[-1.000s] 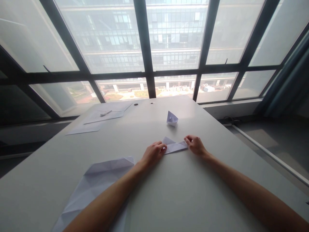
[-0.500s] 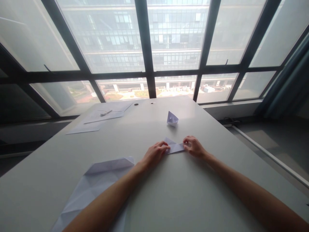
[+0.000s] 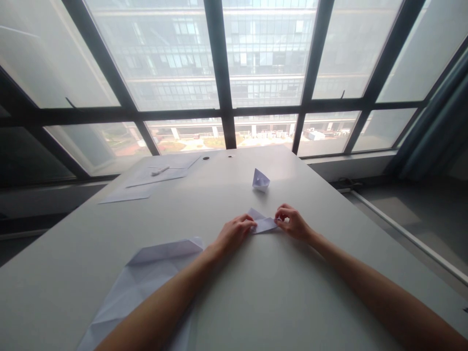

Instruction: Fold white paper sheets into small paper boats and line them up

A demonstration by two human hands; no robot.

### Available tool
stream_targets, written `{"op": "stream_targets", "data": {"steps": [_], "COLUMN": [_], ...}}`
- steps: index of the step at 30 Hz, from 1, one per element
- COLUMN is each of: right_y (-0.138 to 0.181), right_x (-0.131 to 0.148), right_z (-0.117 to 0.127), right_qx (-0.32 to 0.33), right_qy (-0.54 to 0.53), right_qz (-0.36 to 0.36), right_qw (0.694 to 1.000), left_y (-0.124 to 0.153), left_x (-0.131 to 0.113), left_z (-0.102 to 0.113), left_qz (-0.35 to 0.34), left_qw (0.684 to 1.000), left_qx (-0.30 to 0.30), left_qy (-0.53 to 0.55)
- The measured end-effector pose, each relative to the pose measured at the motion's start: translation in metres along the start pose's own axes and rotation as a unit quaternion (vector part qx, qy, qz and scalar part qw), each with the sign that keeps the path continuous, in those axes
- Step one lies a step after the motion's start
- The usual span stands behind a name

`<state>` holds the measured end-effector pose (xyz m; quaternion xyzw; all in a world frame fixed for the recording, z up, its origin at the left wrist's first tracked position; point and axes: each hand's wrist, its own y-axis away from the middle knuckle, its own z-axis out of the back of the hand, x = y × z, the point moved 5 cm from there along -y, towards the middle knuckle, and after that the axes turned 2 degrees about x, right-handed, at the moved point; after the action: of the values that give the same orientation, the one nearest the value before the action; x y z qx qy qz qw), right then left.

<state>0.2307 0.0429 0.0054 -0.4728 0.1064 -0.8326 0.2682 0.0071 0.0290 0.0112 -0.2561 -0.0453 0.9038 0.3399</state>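
- Our left hand (image 3: pixel 234 233) and right hand (image 3: pixel 292 223) pinched opposite ends of the folded paper (image 3: pixel 263 224).
- Its long axis ran left to right between them.

A finished paper boat (image 3: pixel 261 180) stands upright on the grey worktop (image 3: pixel 278 292), a little beyond the hands. A large creased sheet (image 3: pixel 141 282) lies flat near the left forearm. Far beyond the left hand, loose sheets (image 3: pixel 146 181) carry a white pen (image 3: pixel 160 170), with two small holes (image 3: pixel 217 157) close to the window (image 3: pixel 234 73).
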Motion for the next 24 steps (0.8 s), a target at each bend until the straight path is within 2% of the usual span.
{"op": "stream_targets", "data": {"steps": [5,15,24], "right_y": [0.000,0.002,-0.001], "right_x": [0.001,-0.008,-0.010], "right_z": [0.001,-0.002,-0.004], "right_qx": [-0.004,0.030,0.018], "right_qy": [-0.035,0.042,0.045], "right_qz": [0.010,-0.041,-0.064], "right_qw": [0.999,0.998,0.997], "left_y": [0.000,0.000,0.000], "left_x": [0.000,-0.001,-0.001], "left_z": [0.000,0.001,0.000], "left_qz": [0.003,0.020,0.021], "left_qw": [1.000,1.000,1.000], "left_qx": [-0.003,0.001,0.007], "left_qy": [-0.004,-0.004,-0.007]}}
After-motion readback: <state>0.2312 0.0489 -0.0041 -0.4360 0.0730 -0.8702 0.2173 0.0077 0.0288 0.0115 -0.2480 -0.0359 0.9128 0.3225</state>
